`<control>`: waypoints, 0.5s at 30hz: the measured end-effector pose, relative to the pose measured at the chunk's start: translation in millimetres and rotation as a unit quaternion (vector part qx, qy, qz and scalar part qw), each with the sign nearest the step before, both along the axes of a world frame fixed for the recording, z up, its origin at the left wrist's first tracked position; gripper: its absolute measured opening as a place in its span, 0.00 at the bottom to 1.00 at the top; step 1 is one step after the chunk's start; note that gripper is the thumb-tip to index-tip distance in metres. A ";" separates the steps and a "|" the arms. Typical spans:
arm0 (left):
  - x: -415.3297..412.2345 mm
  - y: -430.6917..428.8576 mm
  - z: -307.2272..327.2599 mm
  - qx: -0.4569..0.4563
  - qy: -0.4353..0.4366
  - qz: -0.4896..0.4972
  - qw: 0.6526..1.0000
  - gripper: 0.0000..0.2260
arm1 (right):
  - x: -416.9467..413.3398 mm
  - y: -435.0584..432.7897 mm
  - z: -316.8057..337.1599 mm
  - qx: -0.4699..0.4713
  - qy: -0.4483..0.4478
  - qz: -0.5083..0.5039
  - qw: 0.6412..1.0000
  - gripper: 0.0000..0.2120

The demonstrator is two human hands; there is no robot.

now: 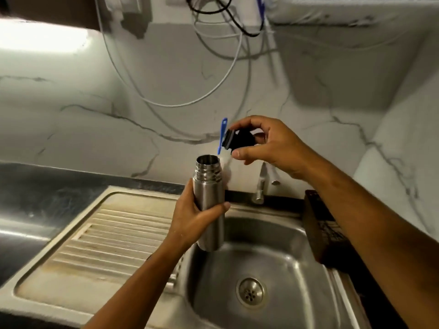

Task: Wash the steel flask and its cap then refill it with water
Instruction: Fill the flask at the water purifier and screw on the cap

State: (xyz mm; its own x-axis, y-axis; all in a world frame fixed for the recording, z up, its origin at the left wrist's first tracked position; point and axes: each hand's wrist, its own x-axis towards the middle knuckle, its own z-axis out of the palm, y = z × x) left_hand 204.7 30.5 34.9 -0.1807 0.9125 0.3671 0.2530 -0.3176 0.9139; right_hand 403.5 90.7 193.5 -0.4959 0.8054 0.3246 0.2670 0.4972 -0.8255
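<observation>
Flask [209, 186] status: upright, long axis near vertical, mouth open and facing up. It is held above the back-left part of the sink [297, 264], base hanging over the basin. Left hand [190, 217] is wrapped round the lower body, thumb across the front, fingers behind.

Cap [240, 138] is off. It sits up and to the right of the flask mouth, high above the sink, near the mouth but apart from it. Right hand [273, 148] pinches it, thumb below and fingers on top, threaded end pointing left toward the flask.

Key relation: tap [260, 188] stands at the sink's back rim, just right of the flask and below the right hand. The left hand carries the flask, so a short shift right should bring the mouth to the tap. The spout outlet isn't clear from here, so I can't confirm the line-up. No running water visible. My read: cap removal done, washing and refill both not yet begun.

Counts: 1 flask, 1 cap, 2 hands, 1 sink, 1 drain [250, 291], 1 tap.

Around the sink:
- ribbed drainboard [114, 233] to its left
- dark desk [35, 186] beyond the drainboard
- dark block [325, 224] on the sink's right rim
- blue strip [222, 135] behind the cap, above the back rim
- hoses [166, 100] looped on the wall above

Risk guess: wet steel gets slick, so keep both parts over the basin.
</observation>
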 end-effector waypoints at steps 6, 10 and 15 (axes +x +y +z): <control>27.3 2.6 -27.3 -0.035 0.068 -0.086 0.993 0.33 | 24.4 -12.1 10.0 0.065 -0.183 0.000 0.981 0.25; 37.2 2.8 -36.5 -0.036 0.088 -0.109 0.989 0.35 | 24.5 -17.0 -3.1 0.056 -0.302 0.027 0.951 0.26; 45.1 3.5 -43.7 -0.034 0.097 -0.119 0.988 0.35 | 24.5 -17.1 -21.1 0.033 -0.358 0.053 0.932 0.25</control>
State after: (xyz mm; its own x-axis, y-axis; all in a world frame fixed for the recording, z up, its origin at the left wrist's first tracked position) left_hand 249.8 34.1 -8.8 0.1093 0.9446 0.3096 0.3509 -0.3281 0.8770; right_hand 428.0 73.6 172.4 -0.6806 0.7290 -0.0729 0.6836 0.5960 -0.4213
